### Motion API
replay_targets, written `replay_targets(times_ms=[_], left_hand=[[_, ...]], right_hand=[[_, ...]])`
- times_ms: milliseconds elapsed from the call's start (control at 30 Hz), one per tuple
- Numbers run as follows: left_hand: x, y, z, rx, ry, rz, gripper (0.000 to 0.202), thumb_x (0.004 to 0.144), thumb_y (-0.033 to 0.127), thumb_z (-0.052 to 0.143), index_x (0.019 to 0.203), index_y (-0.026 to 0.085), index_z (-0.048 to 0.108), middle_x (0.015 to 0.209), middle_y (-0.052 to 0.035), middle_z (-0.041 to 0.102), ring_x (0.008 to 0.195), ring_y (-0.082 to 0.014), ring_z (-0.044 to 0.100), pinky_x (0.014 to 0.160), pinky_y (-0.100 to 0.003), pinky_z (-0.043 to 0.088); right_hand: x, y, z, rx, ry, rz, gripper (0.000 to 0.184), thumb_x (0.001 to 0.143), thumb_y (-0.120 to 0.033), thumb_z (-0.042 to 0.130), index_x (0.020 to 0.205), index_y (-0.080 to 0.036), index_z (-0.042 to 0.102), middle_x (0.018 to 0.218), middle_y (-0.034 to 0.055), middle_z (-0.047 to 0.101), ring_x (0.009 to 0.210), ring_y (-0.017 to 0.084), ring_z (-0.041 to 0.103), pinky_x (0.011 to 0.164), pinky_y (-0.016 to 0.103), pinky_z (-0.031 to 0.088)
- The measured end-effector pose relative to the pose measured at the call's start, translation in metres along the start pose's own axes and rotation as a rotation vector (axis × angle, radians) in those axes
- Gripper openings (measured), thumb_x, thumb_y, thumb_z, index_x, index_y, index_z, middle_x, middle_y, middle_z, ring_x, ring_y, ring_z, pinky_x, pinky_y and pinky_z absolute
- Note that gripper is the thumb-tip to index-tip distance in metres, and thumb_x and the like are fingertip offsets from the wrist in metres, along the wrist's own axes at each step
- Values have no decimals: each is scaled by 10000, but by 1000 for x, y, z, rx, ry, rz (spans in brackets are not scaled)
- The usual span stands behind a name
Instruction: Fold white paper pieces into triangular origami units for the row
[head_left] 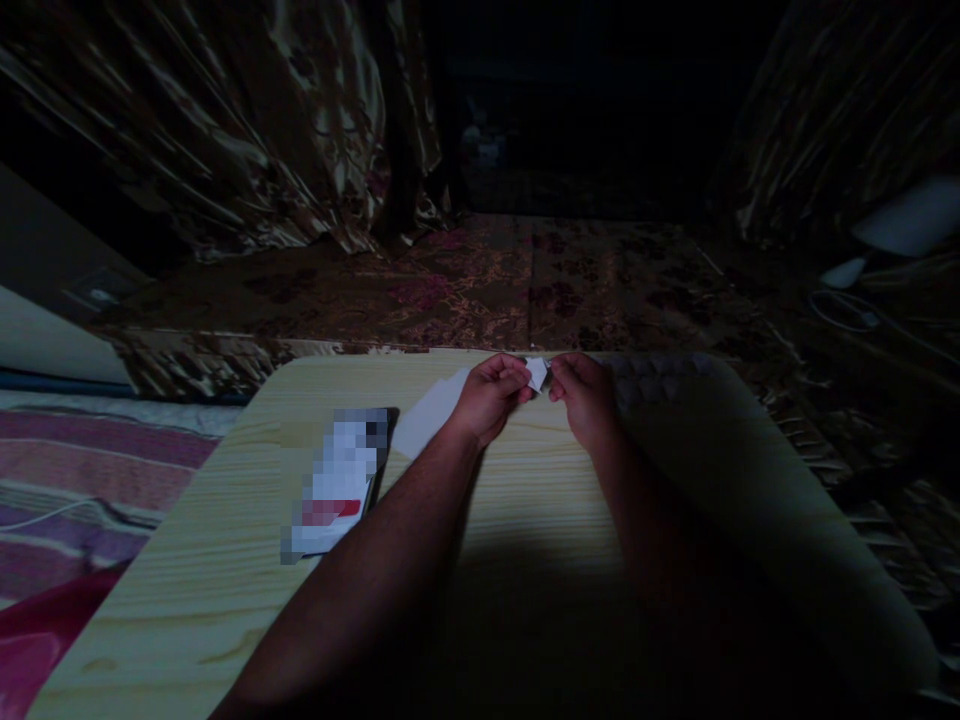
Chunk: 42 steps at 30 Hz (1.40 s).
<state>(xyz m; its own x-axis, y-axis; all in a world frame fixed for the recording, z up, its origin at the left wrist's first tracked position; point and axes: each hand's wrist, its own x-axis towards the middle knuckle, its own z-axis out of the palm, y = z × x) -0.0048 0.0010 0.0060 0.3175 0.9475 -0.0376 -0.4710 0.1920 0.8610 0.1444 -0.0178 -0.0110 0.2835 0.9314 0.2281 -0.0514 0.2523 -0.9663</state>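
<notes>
A small folded piece of white paper (537, 374) is held above the far edge of the wooden table (540, 520). My left hand (489, 398) has its thumb and fingers closed on the paper's left side. At the paper's right edge, my right hand (583, 392) is closed in a pinch, its fingertips meeting a small corner there. White paper sheets (427, 415) lie flat on the table, partly covered by my left hand and wrist. Dim light hides the finer folds.
A phone (337, 480) with a blurred-out screen lies left of my left forearm. Rows of small greyish pieces (660, 380) sit in shadow at the far right of the table. Beyond are a patterned cloth ledge (465, 280), curtains (322, 110) and a lamp (907, 220).
</notes>
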Motion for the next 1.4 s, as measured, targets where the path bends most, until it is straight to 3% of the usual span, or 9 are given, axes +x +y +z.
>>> replay_targets(times_ms=[500, 767, 1067, 1233, 1400], left_hand=[[0, 1, 1, -11, 60, 8, 315, 638, 235, 853, 836, 142, 627, 699, -6, 691, 616, -106, 671, 594, -208, 512], [-1, 1, 2, -4, 58, 20, 343, 637, 250, 859, 856, 143, 619, 743, -16, 705, 649, -120, 700, 596, -204, 529], [-2, 0, 5, 52, 42, 26, 364, 648, 301, 856, 856, 143, 603, 745, -35, 700, 710, -168, 733, 654, -251, 557], [1, -9, 5, 179, 51, 92, 276, 707, 313, 786, 846, 151, 612, 714, -37, 696, 604, -129, 662, 589, -248, 509], [-2, -15, 6, 489, 24, 161, 235, 774, 384, 719, 804, 165, 638, 592, 14, 597, 482, -85, 480, 476, -212, 345]], right_hand=[[0, 0, 1, 119, 34, 50, 200, 762, -371, 730, 820, -204, 635, 532, -73, 521, 470, 99, 464, 481, 249, 397], [-6, -11, 5, -84, -4, 56, 197, 755, -369, 726, 807, -187, 674, 564, -46, 584, 483, 103, 504, 483, 242, 381], [-6, -15, 4, -149, 9, 60, 240, 778, -436, 666, 800, -199, 628, 532, -51, 538, 475, 103, 467, 473, 234, 360], [-6, -19, -1, -142, 84, 42, 235, 768, -429, 661, 786, -200, 614, 521, -61, 514, 475, 103, 474, 479, 230, 364], [-5, -26, -4, -98, 161, 46, 246, 750, -430, 672, 789, -189, 639, 501, -72, 497, 462, 99, 461, 463, 224, 345]])
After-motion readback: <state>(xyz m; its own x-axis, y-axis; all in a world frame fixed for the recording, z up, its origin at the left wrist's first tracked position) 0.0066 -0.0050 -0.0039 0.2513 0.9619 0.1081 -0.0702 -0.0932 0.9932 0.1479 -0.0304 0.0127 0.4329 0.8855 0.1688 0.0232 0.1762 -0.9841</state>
